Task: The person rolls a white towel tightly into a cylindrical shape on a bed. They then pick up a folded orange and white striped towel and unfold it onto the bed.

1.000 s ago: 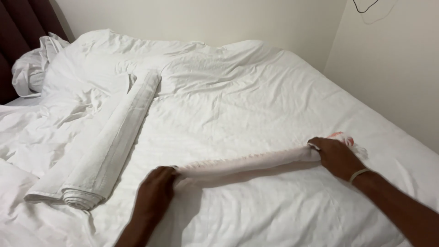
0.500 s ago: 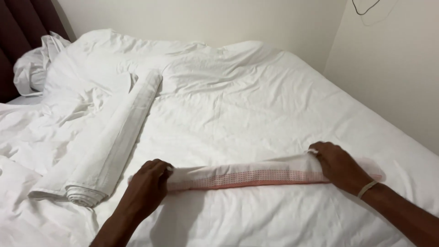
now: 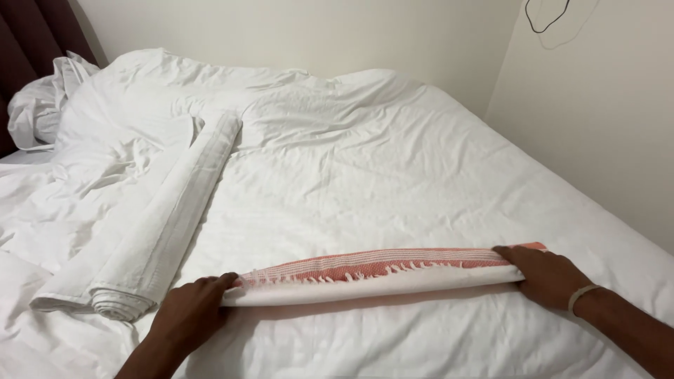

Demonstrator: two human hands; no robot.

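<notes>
Hands gripped a rolled red-and-white fringed towel (image 3: pixel 375 272) on the bed (image 3: pixel 393 175): left hand (image 3: pixel 188 309) and right hand (image 3: pixel 546 275) each closed over one end

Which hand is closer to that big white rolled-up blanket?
Left. The left hand sits just beside the end of the white rolled blanket; the right hand is far off, at the striped towel's other end.

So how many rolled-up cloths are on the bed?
2. A long white roll lies on the left side of the bed. A white one with an orange fringed edge lies across the front, between both hands. Crumpled bedding might hide more.
</notes>
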